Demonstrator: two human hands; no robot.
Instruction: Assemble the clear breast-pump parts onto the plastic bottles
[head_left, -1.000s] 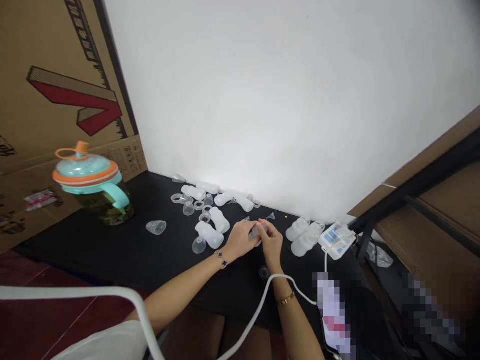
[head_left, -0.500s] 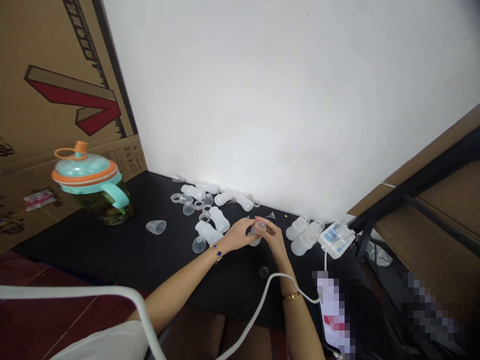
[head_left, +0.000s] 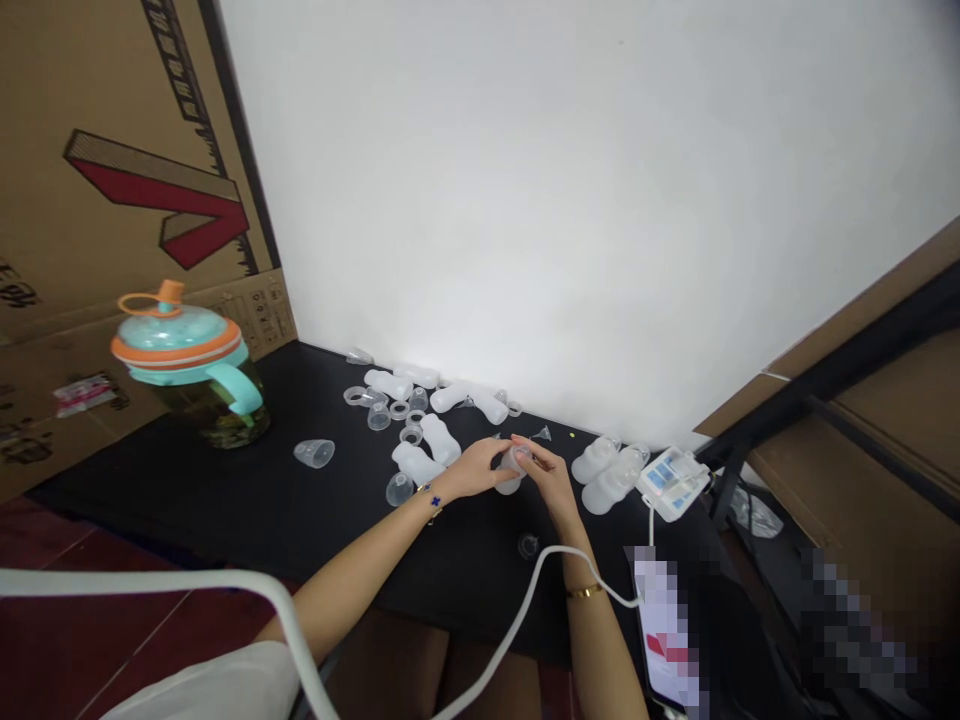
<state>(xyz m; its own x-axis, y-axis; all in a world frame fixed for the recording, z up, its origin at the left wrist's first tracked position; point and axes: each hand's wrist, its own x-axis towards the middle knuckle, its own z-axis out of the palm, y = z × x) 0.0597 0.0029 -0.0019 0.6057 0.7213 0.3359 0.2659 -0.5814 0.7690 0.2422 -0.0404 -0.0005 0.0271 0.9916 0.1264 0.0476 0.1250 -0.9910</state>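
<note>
A small translucent baby bottle (head_left: 509, 486) stands between my hands above the black table. My left hand (head_left: 478, 468) is wrapped round its left side, with the thumb near the front. From the right, the fingers of my right hand (head_left: 546, 476) grip the top of the bottle, where a clear round rim shows. Fingers cover much of the bottle. Nearer to me lies a clear bottle nipple (head_left: 529, 545). Another clear nipple (head_left: 541, 434) rests just beyond my right hand. White bottle bodies (head_left: 439, 440) and a clear dome cap (head_left: 400, 489) lie left of my left hand.
Assembled bottles (head_left: 616, 480) stand at right beside a white power strip (head_left: 673, 482). A phone (head_left: 664, 630) and a white cable (head_left: 517, 625) are close by. Collar rings (head_left: 411, 434) lie at centre left. A drinking jug (head_left: 202, 380) stands at far left; a white wall (head_left: 562, 220) rises behind.
The view has shifted very slightly. Both hands stay on the bottle, with a small change in the finger position at its top.
</note>
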